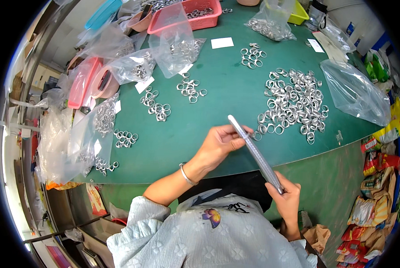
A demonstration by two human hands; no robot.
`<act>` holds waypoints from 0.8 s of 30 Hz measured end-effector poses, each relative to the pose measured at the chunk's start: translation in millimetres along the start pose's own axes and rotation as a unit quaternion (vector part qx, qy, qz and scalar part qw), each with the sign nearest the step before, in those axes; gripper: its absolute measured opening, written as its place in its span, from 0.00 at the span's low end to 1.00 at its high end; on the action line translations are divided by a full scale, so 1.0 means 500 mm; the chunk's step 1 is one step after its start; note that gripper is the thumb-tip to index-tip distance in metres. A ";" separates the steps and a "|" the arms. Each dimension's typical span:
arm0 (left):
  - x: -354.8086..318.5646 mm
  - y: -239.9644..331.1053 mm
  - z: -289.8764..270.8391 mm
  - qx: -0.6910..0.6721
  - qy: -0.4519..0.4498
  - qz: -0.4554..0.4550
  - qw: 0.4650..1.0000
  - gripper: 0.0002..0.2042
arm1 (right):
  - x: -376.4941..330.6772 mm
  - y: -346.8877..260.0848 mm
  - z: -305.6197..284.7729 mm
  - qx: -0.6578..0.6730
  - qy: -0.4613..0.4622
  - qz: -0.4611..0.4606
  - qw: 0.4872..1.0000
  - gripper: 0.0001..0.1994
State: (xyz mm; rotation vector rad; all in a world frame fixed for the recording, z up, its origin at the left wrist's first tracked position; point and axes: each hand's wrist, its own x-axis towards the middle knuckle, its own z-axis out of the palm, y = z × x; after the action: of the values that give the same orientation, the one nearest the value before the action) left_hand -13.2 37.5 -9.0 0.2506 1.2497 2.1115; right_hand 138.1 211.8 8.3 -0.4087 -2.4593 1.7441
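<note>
A tapered metal ring mandrel (258, 156) with graduated markings slants across in front of me, its narrow tip pointing up and away to the left. My right hand (287, 196) is closed around its thick lower end. Nearer the tip, the fingers of my left hand (220, 145) are closed at the mandrel; whether a ring is between them is hidden. Just beyond, to the right, a big heap of loose silver-coloured rings (296, 100) lies on the green table (222, 100). A few rings at its near edge lie close to the mandrel.
Smaller ring groups (191, 88) lie left and at the back (252, 57). Clear bags of rings (182, 51), pink baskets (204, 12) and white paper slips (222, 43) stand around the far and left sides. A clear plastic bag (354, 91) lies at the right edge.
</note>
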 end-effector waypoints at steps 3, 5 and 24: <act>0.009 0.012 -0.044 -0.008 0.038 0.043 0.998 0.15 | -0.008 0.007 -0.003 0.037 -0.023 0.045 0.998 0.14; 0.007 0.025 -0.078 -0.002 0.068 0.066 0.996 0.15 | -0.009 0.020 0.000 0.049 -0.029 0.050 0.997 0.15; -0.073 0.063 -0.265 0.682 0.361 0.202 0.603 0.16 | -0.010 0.045 0.013 0.063 -0.027 0.087 0.994 0.14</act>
State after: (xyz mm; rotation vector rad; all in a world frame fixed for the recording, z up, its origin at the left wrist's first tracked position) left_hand -61.7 -89.4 -46.3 0.3205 3.4034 0.9519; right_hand 145.2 211.7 -14.7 -0.5876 -2.3948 1.9907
